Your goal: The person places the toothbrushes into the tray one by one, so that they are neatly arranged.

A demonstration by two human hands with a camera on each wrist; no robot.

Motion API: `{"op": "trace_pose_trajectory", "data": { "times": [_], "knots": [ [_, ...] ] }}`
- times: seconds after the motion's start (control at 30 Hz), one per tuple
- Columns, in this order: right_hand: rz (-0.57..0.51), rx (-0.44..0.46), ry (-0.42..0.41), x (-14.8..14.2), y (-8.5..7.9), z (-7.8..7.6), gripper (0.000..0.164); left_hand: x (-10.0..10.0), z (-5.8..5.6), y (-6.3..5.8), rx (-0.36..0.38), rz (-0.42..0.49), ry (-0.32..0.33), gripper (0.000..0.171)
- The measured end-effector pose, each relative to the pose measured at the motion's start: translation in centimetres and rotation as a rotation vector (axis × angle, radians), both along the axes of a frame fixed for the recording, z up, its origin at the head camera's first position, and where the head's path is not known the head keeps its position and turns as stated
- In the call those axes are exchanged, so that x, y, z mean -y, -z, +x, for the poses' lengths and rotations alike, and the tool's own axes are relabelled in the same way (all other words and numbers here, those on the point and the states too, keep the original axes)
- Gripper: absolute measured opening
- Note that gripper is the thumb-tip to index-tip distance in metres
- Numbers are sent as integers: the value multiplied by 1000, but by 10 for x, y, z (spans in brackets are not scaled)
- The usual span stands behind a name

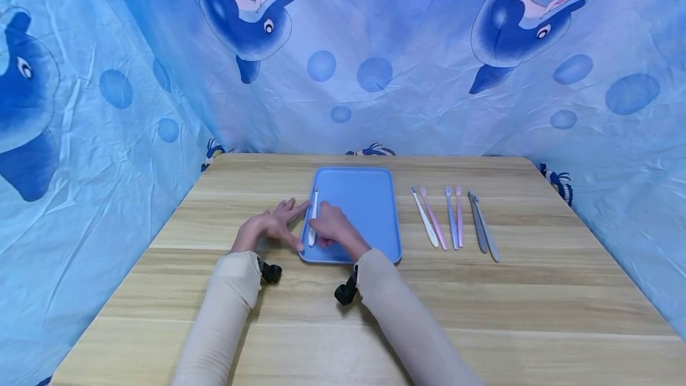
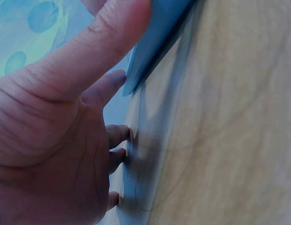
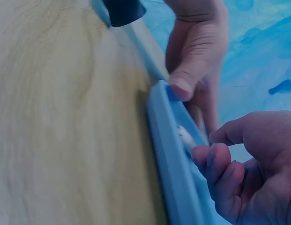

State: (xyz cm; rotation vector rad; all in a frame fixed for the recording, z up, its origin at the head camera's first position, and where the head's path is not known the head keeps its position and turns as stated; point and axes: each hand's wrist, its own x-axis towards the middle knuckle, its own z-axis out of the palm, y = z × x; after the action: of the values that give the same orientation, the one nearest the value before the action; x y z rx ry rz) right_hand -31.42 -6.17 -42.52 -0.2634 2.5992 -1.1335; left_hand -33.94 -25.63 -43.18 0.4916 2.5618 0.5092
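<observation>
A white toothbrush (image 1: 313, 219) lies lengthwise along the left side inside a blue tray (image 1: 370, 207), bristle end away from me. My right hand (image 1: 332, 225) is over the tray, its thumb and curled fingers pinching the toothbrush handle. In the right wrist view the handle's white end (image 3: 184, 136) pokes out past those fingertips, near the tray wall (image 3: 166, 140). The left hand (image 1: 273, 225) spreads its fingers at the tray's left edge. Its thumb is by the near left corner and its index finger reaches the rim farther up.
Right of the tray, several toothbrushes lie in pairs on the wooden table (image 1: 536, 302): a white one (image 1: 426, 219) and a pink one (image 1: 435, 222), a blue one (image 1: 452, 219) beside another pink (image 1: 459, 219), and two grey ones (image 1: 485, 228). A blue dolphin curtain (image 1: 407, 28) surrounds the table.
</observation>
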Motion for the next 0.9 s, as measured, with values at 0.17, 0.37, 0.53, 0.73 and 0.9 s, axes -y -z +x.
{"op": "trace_pose_trajectory", "data": {
  "times": [0.17,0.37,0.53,0.73,0.9],
  "knots": [
    [-35,-27,16,-16,-12,4,70,-4,6,-8,4,-11,-3,131],
    [-56,-73,31,-40,-29,10,70,-7,9,-13,4,-13,-7,132],
    [-55,-110,34,-57,-42,15,69,-5,7,-8,-8,-11,-8,136],
    [-76,-135,45,-76,-54,22,70,-3,7,-7,-8,9,2,137],
    [-97,-172,36,-96,-60,27,71,-4,11,-12,-6,21,4,134]
  ]
}}
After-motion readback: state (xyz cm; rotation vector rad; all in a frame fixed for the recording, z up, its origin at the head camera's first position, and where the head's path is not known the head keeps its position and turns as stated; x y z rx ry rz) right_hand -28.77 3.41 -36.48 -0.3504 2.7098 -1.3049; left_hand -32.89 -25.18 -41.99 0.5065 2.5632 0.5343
